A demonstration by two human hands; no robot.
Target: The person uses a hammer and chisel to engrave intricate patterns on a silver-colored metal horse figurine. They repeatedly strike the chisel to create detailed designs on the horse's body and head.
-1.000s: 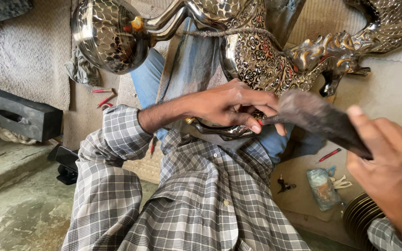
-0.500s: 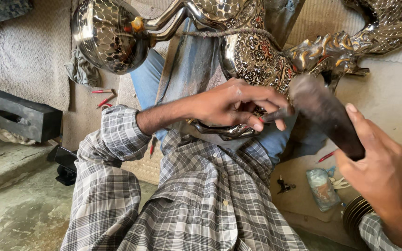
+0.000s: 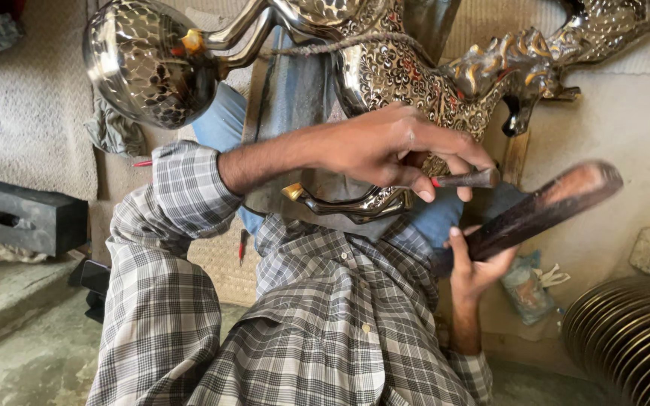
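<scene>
Left hand (image 3: 393, 150) pinches a thin dark metal punch (image 3: 466, 179) against the ornate embossed silver metal figure (image 3: 400, 71). Right hand (image 3: 472, 267) grips a dark wooden mallet (image 3: 539, 210) (blurred), just beside the punch.

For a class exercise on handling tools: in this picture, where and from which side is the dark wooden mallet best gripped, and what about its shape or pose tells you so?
Grip the dark wooden mallet at its narrow lower end, coming from below, as the right hand does. It tapers towards that end and widens towards the upper striking end, which points up and away. The left hand pinches a small punch.

Ornate metal piece (image 3: 415, 68) crowds above; open floor (image 3: 31, 361) lies lower left.
</scene>
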